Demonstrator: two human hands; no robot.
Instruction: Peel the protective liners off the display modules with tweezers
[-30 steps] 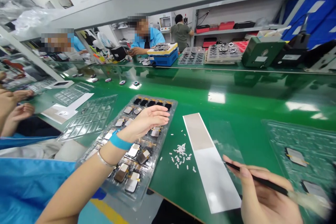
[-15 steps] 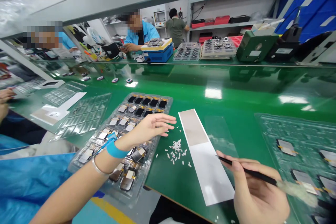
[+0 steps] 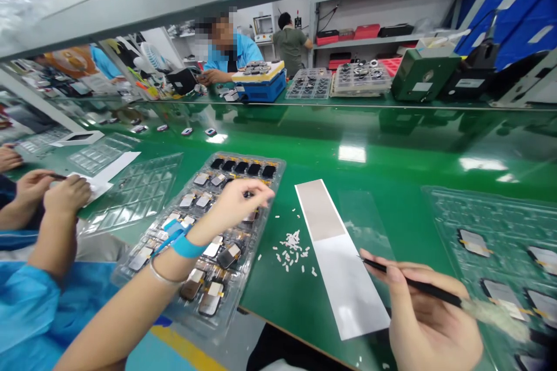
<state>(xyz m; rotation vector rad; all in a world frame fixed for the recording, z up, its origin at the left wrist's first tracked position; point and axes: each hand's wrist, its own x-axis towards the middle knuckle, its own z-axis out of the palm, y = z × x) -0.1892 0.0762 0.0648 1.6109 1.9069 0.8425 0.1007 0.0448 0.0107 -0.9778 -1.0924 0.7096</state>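
My left hand (image 3: 237, 204) hangs over a clear plastic tray (image 3: 259, 243), its fingers curled down towards the rows of small dark and silver modules. Whether the fingers hold a module is hidden. It wears a blue wristband and a thin bangle. My right hand (image 3: 429, 319) grips a slim black pointed tool (image 3: 409, 282) with a fuzzy white end, its tip just over a long white strip (image 3: 348, 278) with a beige upper section. Small white flakes (image 3: 292, 246) lie on the green bench between my hands.
A second clear tray of modules (image 3: 491, 208) lies at the right. At the far left, a co-worker's hands (image 3: 65, 194) work over white paper beside empty-looking trays. Other workers, boxes and equipment line the bench's far side, with shelves behind.
My left hand has gone from spread fingers to curled fingers, moving lower and back over the tray. The co-worker's hands have moved in at the left. My right hand has barely moved.
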